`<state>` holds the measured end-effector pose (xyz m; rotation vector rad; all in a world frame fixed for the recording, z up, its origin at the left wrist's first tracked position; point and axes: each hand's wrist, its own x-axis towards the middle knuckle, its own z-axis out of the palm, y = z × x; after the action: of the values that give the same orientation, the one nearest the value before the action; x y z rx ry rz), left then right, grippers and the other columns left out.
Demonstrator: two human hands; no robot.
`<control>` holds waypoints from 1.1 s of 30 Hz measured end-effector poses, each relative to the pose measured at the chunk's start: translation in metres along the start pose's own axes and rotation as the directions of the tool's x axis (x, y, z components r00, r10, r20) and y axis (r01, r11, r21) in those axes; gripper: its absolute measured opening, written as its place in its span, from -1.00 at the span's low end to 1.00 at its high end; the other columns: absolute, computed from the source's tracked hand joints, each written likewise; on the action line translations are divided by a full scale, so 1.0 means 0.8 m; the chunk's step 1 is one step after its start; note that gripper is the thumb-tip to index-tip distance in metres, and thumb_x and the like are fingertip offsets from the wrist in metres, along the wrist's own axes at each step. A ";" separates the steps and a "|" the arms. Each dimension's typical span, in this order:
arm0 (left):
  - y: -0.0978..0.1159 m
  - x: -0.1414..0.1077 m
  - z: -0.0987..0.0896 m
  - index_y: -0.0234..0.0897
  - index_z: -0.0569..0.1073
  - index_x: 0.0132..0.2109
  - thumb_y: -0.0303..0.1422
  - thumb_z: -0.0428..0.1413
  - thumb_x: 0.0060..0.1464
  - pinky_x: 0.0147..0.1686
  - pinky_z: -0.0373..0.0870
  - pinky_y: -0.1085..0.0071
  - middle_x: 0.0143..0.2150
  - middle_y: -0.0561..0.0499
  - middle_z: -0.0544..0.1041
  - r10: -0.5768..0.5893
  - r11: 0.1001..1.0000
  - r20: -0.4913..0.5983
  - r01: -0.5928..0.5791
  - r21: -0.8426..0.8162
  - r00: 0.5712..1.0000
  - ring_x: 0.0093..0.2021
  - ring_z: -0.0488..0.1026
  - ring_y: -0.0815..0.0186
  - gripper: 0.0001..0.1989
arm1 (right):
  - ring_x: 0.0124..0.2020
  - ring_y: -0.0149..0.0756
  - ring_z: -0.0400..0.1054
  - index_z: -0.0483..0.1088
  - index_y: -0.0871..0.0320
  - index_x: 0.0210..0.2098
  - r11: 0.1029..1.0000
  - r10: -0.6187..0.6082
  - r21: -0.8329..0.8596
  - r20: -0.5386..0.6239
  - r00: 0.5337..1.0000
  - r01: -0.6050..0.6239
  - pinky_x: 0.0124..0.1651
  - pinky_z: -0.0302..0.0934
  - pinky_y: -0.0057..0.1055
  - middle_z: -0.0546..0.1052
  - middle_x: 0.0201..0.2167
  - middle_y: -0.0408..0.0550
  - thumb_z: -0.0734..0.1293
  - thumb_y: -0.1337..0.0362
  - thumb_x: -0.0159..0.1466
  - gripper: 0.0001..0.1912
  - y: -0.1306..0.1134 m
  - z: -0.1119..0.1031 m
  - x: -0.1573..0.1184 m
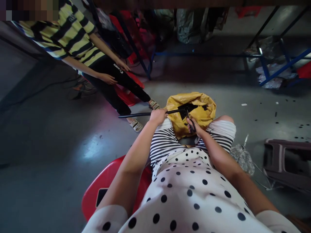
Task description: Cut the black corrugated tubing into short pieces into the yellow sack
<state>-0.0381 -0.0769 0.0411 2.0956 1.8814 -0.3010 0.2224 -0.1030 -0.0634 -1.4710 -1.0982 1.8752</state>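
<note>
My left hand [158, 116] is closed around a long black strip [136, 115], which looks like tubing or cord. One end sticks out to the left, and the other runs right over a yellow bag [176, 100] between my knees. Scissors [191, 125] with dark handles are gripped in my right hand [195, 128], their blades up against the strip's right end. Whether the blades are apart cannot be made out. Inside the bag's mouth lie black pieces [188, 106].
A person in a striped shirt [80, 38] stands at the left. I sit on a red stool [107, 184] bearing a dark phone-like object [101, 195]. A brown plastic stool [279, 161] lies at right, near clear plastic [243, 158]. A blue metal frame [267, 76] stands beyond.
</note>
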 end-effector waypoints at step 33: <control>0.032 -0.004 -0.005 -0.24 0.55 0.14 -0.26 0.01 0.41 0.10 0.42 0.19 0.11 -0.20 0.64 0.049 0.993 0.080 -0.057 0.099 0.996 0.13 0.57 0.02 -0.68 | -0.75 -0.46 0.15 0.14 0.02 -0.33 0.995 -0.038 -0.093 -0.066 0.997 0.032 -0.74 0.00 -0.51 0.28 -0.68 -0.32 0.49 -0.36 0.05 -0.31 0.011 0.013 -0.003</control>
<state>-0.0135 -0.0806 0.0482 2.1623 1.7978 -0.4669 0.2137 -0.1127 -0.0688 -1.5442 -1.1841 1.7585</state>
